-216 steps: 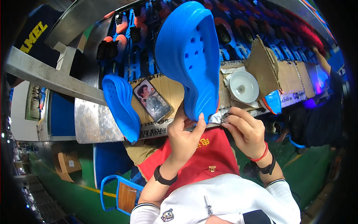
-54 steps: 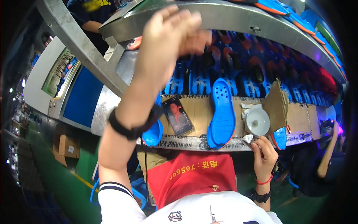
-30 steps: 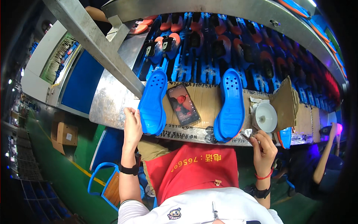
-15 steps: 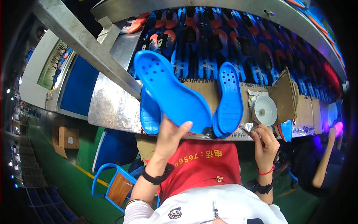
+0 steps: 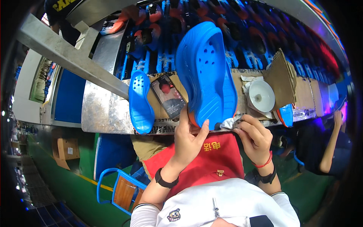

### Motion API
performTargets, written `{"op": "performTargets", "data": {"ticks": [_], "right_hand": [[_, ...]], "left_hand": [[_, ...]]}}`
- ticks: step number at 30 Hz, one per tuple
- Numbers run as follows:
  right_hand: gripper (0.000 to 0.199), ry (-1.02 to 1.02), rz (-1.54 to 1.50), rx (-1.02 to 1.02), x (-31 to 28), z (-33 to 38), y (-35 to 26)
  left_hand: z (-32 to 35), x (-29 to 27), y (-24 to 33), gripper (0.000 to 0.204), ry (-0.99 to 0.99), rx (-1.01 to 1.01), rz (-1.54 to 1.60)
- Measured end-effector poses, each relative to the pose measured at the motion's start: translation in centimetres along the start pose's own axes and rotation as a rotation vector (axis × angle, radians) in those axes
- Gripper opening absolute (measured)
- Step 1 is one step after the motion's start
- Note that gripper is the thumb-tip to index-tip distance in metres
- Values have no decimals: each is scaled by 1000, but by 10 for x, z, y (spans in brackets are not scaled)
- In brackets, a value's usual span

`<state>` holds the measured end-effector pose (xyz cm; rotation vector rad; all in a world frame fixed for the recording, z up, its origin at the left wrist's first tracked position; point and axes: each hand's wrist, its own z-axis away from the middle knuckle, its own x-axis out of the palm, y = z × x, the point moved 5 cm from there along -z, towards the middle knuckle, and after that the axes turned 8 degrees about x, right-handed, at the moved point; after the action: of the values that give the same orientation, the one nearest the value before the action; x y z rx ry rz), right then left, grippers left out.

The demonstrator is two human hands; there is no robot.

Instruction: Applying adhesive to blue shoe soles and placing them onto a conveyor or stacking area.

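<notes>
My left hand [image 5: 189, 142] grips the heel end of a large blue shoe sole [image 5: 206, 72], thumb on its inner face. This sole is raised and tilted, with its holed toe end away from me. Between the fingertips of my right hand [image 5: 254, 138] is a crumpled whitish cloth [image 5: 227, 124], close beside or touching the sole's heel edge; contact is hard to make out. A second blue sole, partly hidden behind the raised one, shows its right edge [image 5: 232, 96]. To the left, another blue sole [image 5: 140, 102] lies on the workbench [image 5: 102, 102].
A phone [image 5: 168, 96] with a lit screen lies left of the raised sole. Rightward are a white bowl [image 5: 261, 96], an upright cardboard piece [image 5: 281, 77] and a blue-and-orange sole [image 5: 284, 115]. Racked shoes [image 5: 151, 36] fill the back, a metal post [image 5: 72, 56] slants leftward; a co-worker's arm [image 5: 332, 147] shows right.
The raised sole has moved right and turned, now showing its ribbed side and inner face. The phone and left sole have come into fuller view. My right hand has brought the cloth to the heel.
</notes>
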<state>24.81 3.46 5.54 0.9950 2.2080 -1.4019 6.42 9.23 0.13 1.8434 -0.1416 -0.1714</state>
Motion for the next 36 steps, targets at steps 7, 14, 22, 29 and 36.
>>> {"op": "performTargets", "data": {"ticks": [7, 14, 22, 29, 36], "right_hand": [[18, -28, 82, -68, 7, -2, -7], [18, -46, 17, -51, 7, -2, -4], [18, -51, 3, -40, 8, 0, -3], [19, -25, 89, -33, 8, 0, -3], [20, 3, 129, -55, 4, 2, -4]], "left_hand": [[2, 0, 10, 59, 44, 48, 33], [2, 0, 12, 55, 32, 107, -70], [1, 3, 14, 55, 34, 102, -47], [2, 4, 15, 55, 20, 81, -60], [2, 5, 13, 53, 4, 87, -46]]}}
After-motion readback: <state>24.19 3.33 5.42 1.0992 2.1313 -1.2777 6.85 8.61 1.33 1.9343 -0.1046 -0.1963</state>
